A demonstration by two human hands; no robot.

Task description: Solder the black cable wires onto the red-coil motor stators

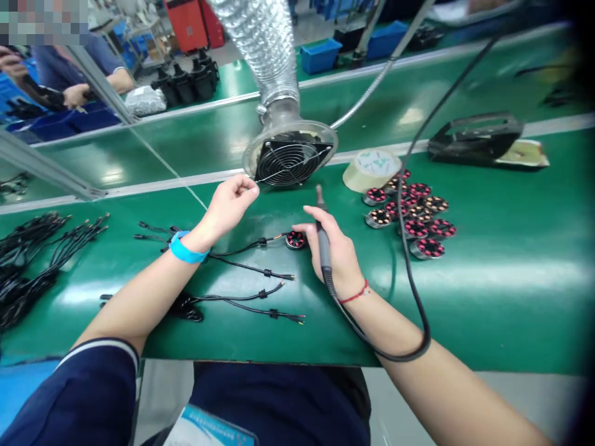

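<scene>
My left hand [232,201] is raised below the fume hood, thumb and forefinger pinched on a thin strand of solder wire [171,167] that runs down from the upper left. My right hand [337,251] holds a soldering iron [324,241], tip upward, its black cord looping over the forearm. By my right fingertips a small round motor [295,240] with red windings lies on the bench, at the end of a black cable [242,249]. Nearer me lie more split black cables [242,300] with bare coloured ends.
An exhaust hood with a fan [290,162] hangs ahead. To the right are a tape roll [367,170], several motors [418,217] and a dark handled holder [478,141]. Bundled cables [32,260] lie left on the green bench [502,297]. Another person [74,74] works across the bench.
</scene>
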